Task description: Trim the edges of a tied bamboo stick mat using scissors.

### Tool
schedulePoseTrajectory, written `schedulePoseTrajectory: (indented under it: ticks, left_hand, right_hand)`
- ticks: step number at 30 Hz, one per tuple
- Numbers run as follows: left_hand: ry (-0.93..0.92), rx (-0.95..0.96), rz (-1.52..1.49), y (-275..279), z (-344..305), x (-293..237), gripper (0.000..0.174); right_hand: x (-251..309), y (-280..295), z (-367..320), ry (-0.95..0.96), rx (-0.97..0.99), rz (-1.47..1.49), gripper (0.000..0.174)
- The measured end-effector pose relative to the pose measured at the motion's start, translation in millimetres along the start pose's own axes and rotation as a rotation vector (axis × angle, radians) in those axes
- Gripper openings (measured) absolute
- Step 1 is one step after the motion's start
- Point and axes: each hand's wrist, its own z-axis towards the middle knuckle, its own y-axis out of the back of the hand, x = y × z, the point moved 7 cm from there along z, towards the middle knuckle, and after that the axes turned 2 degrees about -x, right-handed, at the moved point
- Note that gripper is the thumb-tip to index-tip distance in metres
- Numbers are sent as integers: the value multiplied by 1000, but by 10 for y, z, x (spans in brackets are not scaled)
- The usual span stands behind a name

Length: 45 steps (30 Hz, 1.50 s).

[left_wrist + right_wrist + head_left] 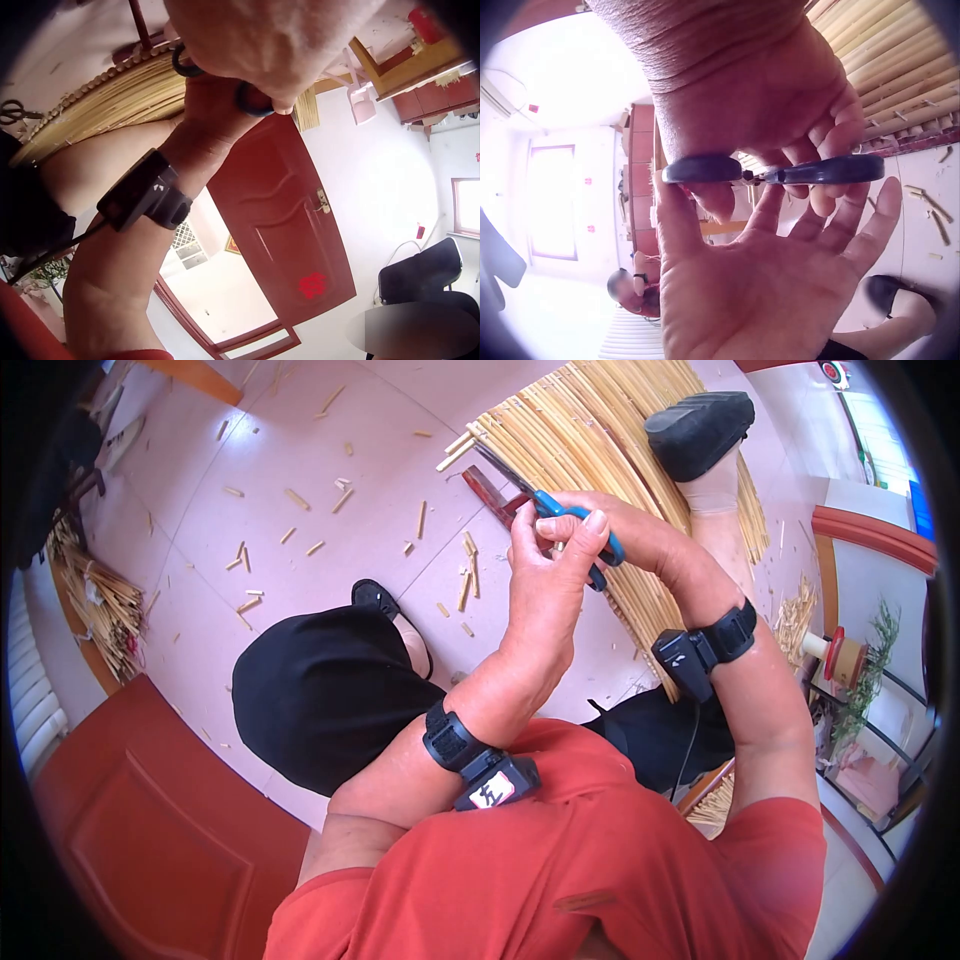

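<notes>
My right hand [742, 97] grips scissors [545, 503] with blue handles, thumb at one loop and fingers at the other. Their dark blades point up and left in the head view. My left hand [543, 575] is right beside the handles; the right wrist view shows its palm with fingers stretched out and the thumb reaching one handle loop. A red bar [486, 494] lies by the blades. Behind the right hand spreads a mat of long pale sticks [590, 420]. In the left wrist view the left hand hides most of the scissors.
Short cut stick pieces [296, 499] are scattered over the tiled floor [300, 420]. A bundle of sticks [100, 595] lies at the far left, near a red door [170, 840]. On the right stands a spool [845, 657]. Another person [637, 289] sits in the background.
</notes>
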Motion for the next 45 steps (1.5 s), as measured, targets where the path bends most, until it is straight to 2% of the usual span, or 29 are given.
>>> schedulePoseTrajectory:
  ticks: [11,16,18,22,24,26,28,31,34,37,40,45]
  left_hand:
    - [21,64,-127,-10,31,-26,90]
    - [6,102,-220,-33,-10,-58,79]
    - [12,105,-218,-28,-17,-55,77]
    - [42,158,-241,-48,-28,19,76]
    - [40,148,-197,-54,-63,65,77]
    - [37,142,-154,-79,-87,89,79]
    - [-7,64,-91,-50,-95,62,85]
    - [33,11,-42,-23,-86,57,91]
    - [7,-19,50,38,-4,48,90]
    - [-41,42,-14,-20,-12,-151,82]
    - [-21,18,-13,34,89,-123,77]
    - [-28,21,43,103,221,-105,78]
  right_hand:
    - [9,46,82,90,-93,-84,31]
    - [17,32,32,118,-161,-51,27]
    - [43,52,26,228,-201,-164,27]
    - [18,46,-29,238,-207,-190,27]
    - [-63,47,-62,184,-163,-236,27]
    - [-94,43,-75,210,-141,-196,30]
    - [-83,24,-89,123,-90,-114,37]
    - [-81,-15,-52,78,-6,-14,42]
    - [7,-56,-45,36,49,20,40]
    - [133,-64,-28,46,2,75,38]
    - [100,-59,88,24,-24,75,38]
    - [89,-66,152,14,-64,170,38]
